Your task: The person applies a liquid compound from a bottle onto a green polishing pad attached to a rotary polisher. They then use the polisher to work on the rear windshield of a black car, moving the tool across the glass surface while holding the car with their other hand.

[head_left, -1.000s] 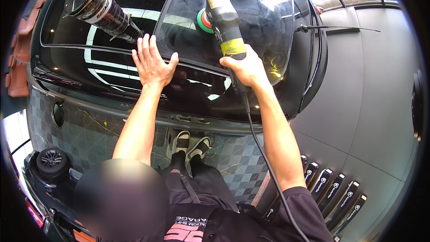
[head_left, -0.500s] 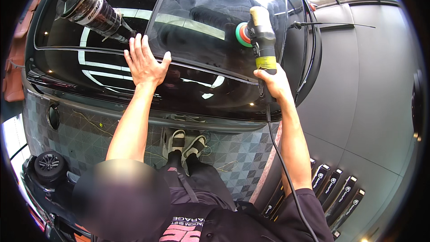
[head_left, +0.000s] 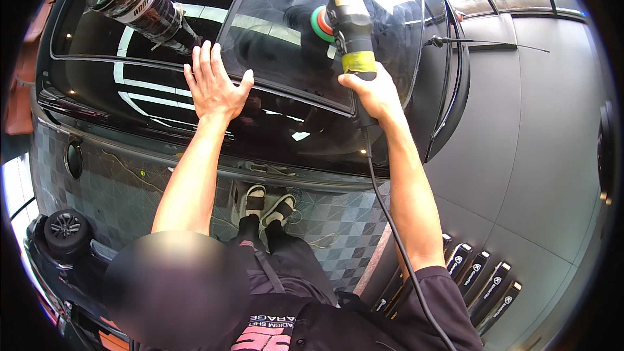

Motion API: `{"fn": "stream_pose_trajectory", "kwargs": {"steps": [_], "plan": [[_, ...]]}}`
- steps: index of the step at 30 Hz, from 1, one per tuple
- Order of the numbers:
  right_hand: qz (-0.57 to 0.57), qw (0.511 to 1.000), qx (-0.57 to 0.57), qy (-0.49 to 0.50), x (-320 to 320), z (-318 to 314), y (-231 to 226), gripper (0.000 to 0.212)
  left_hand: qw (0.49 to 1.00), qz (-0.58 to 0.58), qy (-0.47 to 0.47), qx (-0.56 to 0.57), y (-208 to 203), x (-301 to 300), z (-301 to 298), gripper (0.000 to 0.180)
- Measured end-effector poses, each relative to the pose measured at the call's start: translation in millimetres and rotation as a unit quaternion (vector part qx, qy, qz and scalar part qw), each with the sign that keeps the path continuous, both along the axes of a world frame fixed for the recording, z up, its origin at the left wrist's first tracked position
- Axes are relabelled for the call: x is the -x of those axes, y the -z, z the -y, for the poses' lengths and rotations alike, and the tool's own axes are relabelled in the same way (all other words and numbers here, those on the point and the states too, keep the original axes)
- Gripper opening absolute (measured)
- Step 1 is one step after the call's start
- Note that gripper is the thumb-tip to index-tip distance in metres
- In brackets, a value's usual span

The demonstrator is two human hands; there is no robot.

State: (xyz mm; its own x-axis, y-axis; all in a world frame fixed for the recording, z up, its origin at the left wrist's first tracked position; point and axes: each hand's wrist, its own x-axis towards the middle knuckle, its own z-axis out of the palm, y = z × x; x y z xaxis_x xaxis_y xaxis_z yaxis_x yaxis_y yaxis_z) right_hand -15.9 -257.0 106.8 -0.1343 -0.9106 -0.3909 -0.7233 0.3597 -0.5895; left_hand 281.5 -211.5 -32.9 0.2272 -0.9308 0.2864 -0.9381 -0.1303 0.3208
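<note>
My left hand (head_left: 216,91) lies flat on the glossy black roof (head_left: 260,140) of a car, its fingers spread. Just beyond its fingertips is a black tapered cylinder (head_left: 156,16) wrapped in clear film, its narrow end close to my index finger. My right hand (head_left: 376,93) grips the handle of a corded polisher (head_left: 354,36) with a yellow band. The polisher's round red and green pad (head_left: 321,24) meets the dark, smeared glass panel (head_left: 273,0) of the roof; its working face is hidden.
A black cord (head_left: 383,201) hangs from the polisher past my right forearm. An antenna (head_left: 439,41) sticks out at the car's right end. Several long black boxes (head_left: 497,279) lie at lower right. A wheel (head_left: 65,226) shows at lower left, and sandaled feet stand on the tiled floor (head_left: 149,188).
My right hand has moved the polisher left and slightly farther away across the glass panel. My left hand stays spread on the roof while the view shifts slightly.
</note>
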Motion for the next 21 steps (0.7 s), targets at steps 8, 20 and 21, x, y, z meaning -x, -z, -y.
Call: {"fn": "stream_pose_trajectory", "kwargs": {"steps": [8,20,21], "plan": [[-0.009,1.000,0.005,-0.017,-27,22,0,0.072,1.000,-0.002,0.001,0.004,1,2,-1,0.092],[0.008,1.000,0.005,0.028,31,9,4,0.068,1.000,0.012,-0.006,0.002,1,0,0,0.092],[0.013,0.999,0.006,0.032,36,6,2,0.067,1.000,0.012,-0.005,0.001,1,1,0,0.092]]}}
